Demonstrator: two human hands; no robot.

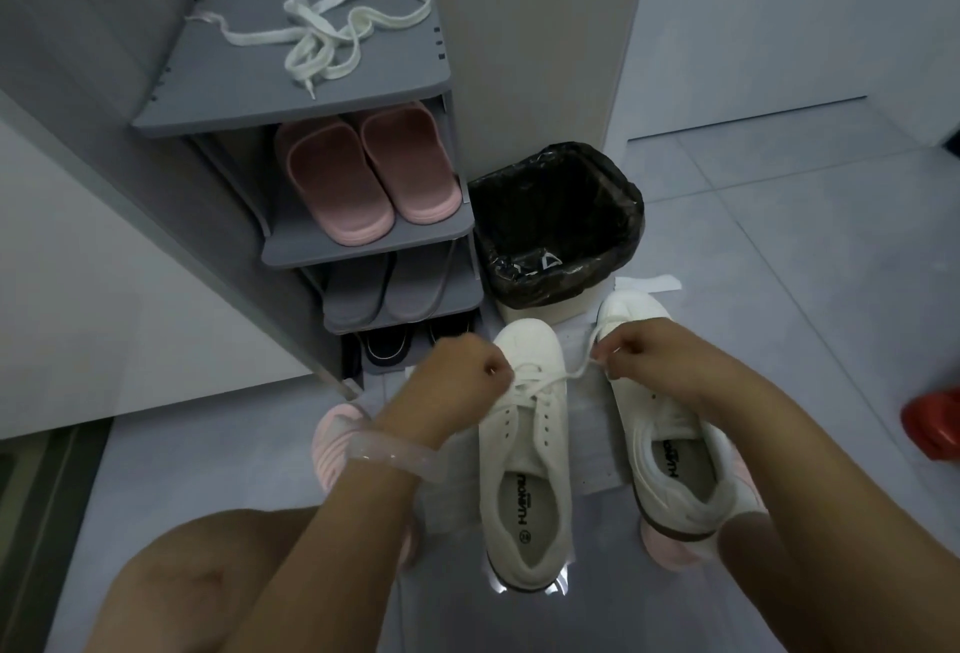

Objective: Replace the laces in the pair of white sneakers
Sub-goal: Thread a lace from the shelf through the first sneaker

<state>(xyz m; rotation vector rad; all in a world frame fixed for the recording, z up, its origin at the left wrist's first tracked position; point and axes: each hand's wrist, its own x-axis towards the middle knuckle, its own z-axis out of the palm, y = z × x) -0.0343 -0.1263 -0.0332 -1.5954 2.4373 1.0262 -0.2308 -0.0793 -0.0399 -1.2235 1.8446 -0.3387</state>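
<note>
Two white sneakers stand side by side on the floor, toes pointing away from me. The left sneaker has a white lace threaded through its lower eyelets only. My left hand is curled into a fist at the left side of that lacing and grips one lace end. My right hand pinches the other lace end, pulled out to the right above the right sneaker. The right sneaker shows no lace. A loose pile of off-white laces lies on top of the grey shoe rack.
The rack holds pink slippers, grey slippers and dark shoes below. A bin with a black bag stands just beyond the sneakers. A red object lies at the right edge. My bare knees and pink slippers are below.
</note>
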